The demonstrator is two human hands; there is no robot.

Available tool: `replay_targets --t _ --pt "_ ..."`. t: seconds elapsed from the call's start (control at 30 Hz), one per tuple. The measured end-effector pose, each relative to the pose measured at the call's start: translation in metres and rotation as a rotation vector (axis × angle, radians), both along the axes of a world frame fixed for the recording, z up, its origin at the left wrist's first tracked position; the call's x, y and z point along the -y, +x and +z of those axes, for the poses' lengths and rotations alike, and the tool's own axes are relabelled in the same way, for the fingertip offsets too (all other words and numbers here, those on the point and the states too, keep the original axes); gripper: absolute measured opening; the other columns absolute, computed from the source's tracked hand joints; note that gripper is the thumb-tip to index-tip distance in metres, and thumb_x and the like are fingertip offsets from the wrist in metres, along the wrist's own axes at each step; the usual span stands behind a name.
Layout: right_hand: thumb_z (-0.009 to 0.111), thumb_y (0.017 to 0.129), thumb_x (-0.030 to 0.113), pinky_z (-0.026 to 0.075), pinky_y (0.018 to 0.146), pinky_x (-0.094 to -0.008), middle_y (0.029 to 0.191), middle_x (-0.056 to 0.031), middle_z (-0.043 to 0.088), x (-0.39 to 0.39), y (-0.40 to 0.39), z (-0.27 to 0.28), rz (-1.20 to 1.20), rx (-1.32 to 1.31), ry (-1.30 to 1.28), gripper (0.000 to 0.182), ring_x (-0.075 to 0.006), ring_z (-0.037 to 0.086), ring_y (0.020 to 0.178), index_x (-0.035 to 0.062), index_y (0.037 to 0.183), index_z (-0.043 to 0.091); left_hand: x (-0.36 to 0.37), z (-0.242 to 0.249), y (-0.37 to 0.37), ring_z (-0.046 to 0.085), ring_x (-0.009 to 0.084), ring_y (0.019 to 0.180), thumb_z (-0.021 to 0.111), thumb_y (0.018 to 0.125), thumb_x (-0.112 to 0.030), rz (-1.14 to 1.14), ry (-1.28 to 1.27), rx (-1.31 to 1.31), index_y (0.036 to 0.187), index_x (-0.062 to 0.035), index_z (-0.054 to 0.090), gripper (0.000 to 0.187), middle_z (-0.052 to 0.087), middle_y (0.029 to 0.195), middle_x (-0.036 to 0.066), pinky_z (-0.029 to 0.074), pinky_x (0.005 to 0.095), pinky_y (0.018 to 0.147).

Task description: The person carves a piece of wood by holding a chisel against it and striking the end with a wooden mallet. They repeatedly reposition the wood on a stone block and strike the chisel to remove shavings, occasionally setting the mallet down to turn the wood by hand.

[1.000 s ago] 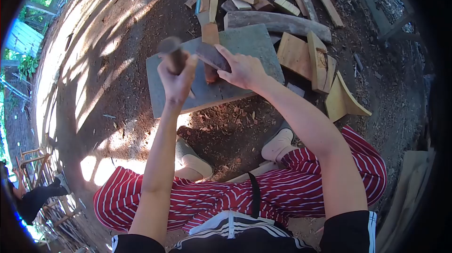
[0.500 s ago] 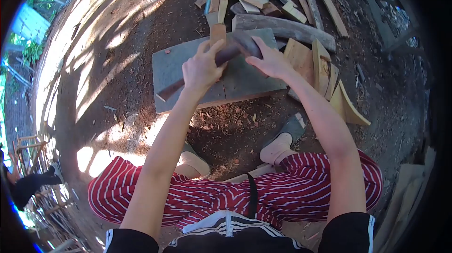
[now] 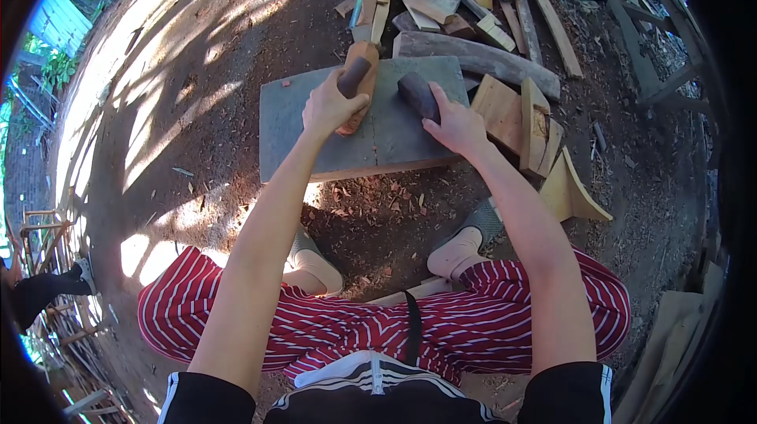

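In my left hand (image 3: pixel 325 110) is a chisel, gripped by its dark round handle (image 3: pixel 355 75); the handle's top faces up and the blade is hidden below. Under it, a reddish-brown carved wood piece (image 3: pixel 361 53) rests on the grey-green board (image 3: pixel 300 140). My right hand (image 3: pixel 459 123) is closed around a dark, smooth, club-like piece (image 3: pixel 415 96), held above the board's right half. A gap separates the club-like piece from the chisel handle.
Wood offcuts (image 3: pixel 430 6) and a thick curved beam (image 3: pixel 481 61) lie beyond the board. Cut blocks (image 3: pixel 501 108) and a curved yellow piece (image 3: pixel 572 187) are on the right. Shavings (image 3: pixel 371 207) cover the ground near my feet. At far left, a person's leg (image 3: pixel 51 306) shows.
The chisel's long blade pointed down-left across the board; now its handle is raised and the blade is hidden. My right hand has drawn the dark piece away from the chisel, slightly down.
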State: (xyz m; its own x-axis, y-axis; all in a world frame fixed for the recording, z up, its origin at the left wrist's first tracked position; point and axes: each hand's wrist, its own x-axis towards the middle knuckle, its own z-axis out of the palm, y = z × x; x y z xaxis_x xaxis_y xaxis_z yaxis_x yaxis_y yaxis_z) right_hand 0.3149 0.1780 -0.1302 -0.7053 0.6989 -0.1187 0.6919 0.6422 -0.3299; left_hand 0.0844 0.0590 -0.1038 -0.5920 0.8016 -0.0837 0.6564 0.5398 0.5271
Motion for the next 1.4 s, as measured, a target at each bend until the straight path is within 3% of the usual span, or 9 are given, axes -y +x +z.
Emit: replay_targets --t 0.17,0.23,0.43,0.57,0.67,0.73,0.83,1.27,1.4 --pt "0.066 0.082 0.04 0.054 0.081 -0.0495 0.104 -0.0236 0.066 0.002 -0.002 0.005 -0.022 0.048 -0.017 0.08 -0.0396 0.067 0.093 0.0215 0.15 0.027 0.006 -0.026 -0.021 0.07 0.0305 0.086 0.078 0.071 -0.048 0.026 0.196 0.045 0.124 -0.0115 0.058 0.068 0.069 0.093 0.013 0.055 0.0406 0.075" --pt "0.066 0.083 0.041 0.054 0.081 -0.0495 0.105 -0.0237 0.066 0.004 -0.002 0.008 -0.028 0.053 -0.016 0.08 -0.0396 0.067 0.093 0.0216 0.15 0.027 0.013 -0.02 -0.022 0.062 0.0164 0.054 0.079 0.075 -0.044 0.213 0.139 0.599 0.117 -0.0081 0.06 0.058 0.064 0.078 0.006 0.049 0.0293 0.048" --pt "0.065 0.083 0.041 0.054 0.081 -0.0501 0.103 -0.0228 0.066 0.004 -0.003 0.007 -0.021 0.056 0.002 0.08 -0.0406 0.067 0.092 0.0212 0.15 0.026 0.033 -0.012 -0.025 0.043 0.0034 0.04 0.075 0.084 -0.035 0.482 0.421 1.25 0.102 -0.0115 0.059 0.034 0.051 0.062 -0.005 0.032 0.0208 0.035" --pt "0.065 0.084 0.04 0.054 0.08 -0.0504 0.101 -0.0227 0.066 0.005 -0.002 0.007 -0.019 0.041 0.021 0.08 -0.0416 0.066 0.091 0.0207 0.15 0.025 0.04 -0.019 -0.026 0.042 0.0032 0.039 0.074 0.085 -0.035 0.497 0.508 1.199 0.103 -0.0098 0.058 0.035 0.052 0.065 -0.004 0.03 0.0208 0.033" --pt "0.064 0.084 0.04 0.053 0.08 -0.0504 0.102 -0.0228 0.066 0.006 -0.003 0.008 -0.019 0.032 0.016 0.079 -0.0416 0.066 0.092 0.0207 0.15 0.026 0.041 -0.03 -0.044 0.059 0.0155 0.05 0.074 0.082 -0.035 0.363 0.305 0.771 0.113 -0.0073 0.059 0.044 0.062 0.073 0.005 0.045 0.0289 0.043" --pt "0.065 0.083 0.04 0.054 0.079 -0.05 0.102 -0.0231 0.066 0.006 -0.003 0.006 -0.023 0.034 0.029 0.079 -0.0408 0.067 0.09 0.0208 0.149 0.027 0.04 -0.034 -0.053 0.07 0.0299 0.084 0.074 0.079 -0.037 0.262 0.092 0.145 0.125 -0.011 0.057 0.056 0.068 0.094 0.015 0.056 0.0415 0.069" --pt "0.066 0.082 0.04 0.054 0.078 -0.0497 0.101 -0.0232 0.066 0.008 -0.002 0.003 -0.026 0.019 0.053 0.078 -0.0402 0.068 0.089 0.0209 0.148 0.03 0.041 -0.003 -0.045 0.062 0.0346 0.112 0.073 0.075 -0.042 0.185 0.07 -0.029 0.129 -0.0174 0.057 0.061 0.064 0.115 0.02 0.051 0.0464 0.091" --pt "0.067 0.083 0.04 0.054 0.075 -0.05 0.095 -0.0198 0.067 0.012 -0.002 -0.001 -0.043 -0.018 0.109 0.076 -0.0396 0.067 0.085 0.021 0.147 0.031 0.0 -0.015 -0.059 0.061 0.0345 0.115 0.073 0.072 -0.047 0.089 -0.166 -0.132 0.142 -0.0285 0.04 0.08 0.065 0.112 0.015 0.051 0.0481 0.093" --pt "0.067 0.082 0.039 0.054 0.074 -0.0495 0.094 -0.0195 0.067 0.013 -0.002 -0.001 -0.059 -0.026 0.11 0.076 -0.0393 0.067 0.084 0.0207 0.147 0.032 0.024 -0.016 -0.082 0.066 0.0203 0.076 0.073 0.076 -0.034 0.138 0.203 0.37 0.142 -0.019 0.04 0.075 0.065 0.097 0.01 0.052 0.0326 0.06"
